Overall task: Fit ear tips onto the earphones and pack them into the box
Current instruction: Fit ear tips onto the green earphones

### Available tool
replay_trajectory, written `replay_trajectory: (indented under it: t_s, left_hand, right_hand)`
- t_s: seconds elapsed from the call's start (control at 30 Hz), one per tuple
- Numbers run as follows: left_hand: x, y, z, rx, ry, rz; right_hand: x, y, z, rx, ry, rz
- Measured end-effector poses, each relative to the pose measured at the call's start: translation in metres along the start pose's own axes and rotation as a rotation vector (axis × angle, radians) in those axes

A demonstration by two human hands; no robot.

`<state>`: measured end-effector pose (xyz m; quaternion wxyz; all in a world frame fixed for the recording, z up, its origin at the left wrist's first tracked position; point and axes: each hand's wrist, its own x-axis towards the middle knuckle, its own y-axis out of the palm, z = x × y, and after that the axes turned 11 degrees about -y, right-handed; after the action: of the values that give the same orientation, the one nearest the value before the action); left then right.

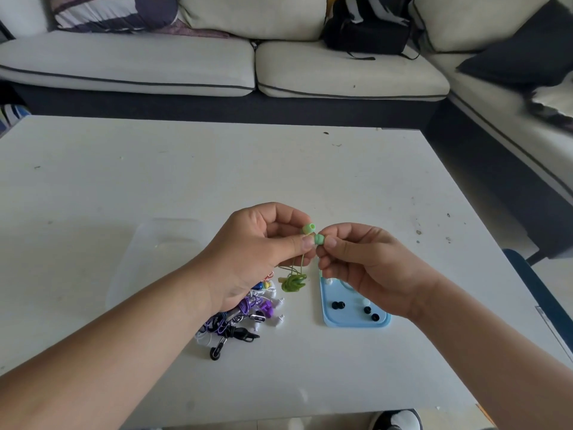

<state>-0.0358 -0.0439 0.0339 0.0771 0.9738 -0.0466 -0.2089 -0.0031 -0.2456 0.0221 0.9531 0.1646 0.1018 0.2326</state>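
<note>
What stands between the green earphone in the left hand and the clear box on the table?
Nothing visible does. The left hand holds the green earphone, the right hand pinches a green ear tip beside it; the clear box lies just left on the table, crossed only by the left forearm.

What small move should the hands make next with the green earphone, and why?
Probably press the green ear tip, pinched by the right hand, onto the green earphone that the left hand holds. The two pieces sit close together at the fingertips, and the tip does not look seated yet.
</note>
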Motion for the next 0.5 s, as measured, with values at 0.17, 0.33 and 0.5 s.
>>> replay_trajectory:
  t_s: [0.17, 0.33, 0.5]
  left_hand:
    - [0.0015, -0.0011, 0.0006, 0.015, 0.04, -0.056]
    - [0.0005, 0.0005, -0.0007, 0.009, 0.056, -0.073]
    - [-0.0003, 0.001, -0.0013, 0.01, 0.057, -0.078]
  right_hand:
    - [0.0005, 0.0016, -0.0011, 0.029, -0.015, -0.069]
    - [0.0007, 0.0025, -0.0001, 0.021, -0.029, -0.091]
    - [0.0001, 0.006, -0.0011, 0.014, -0.084, -0.116]
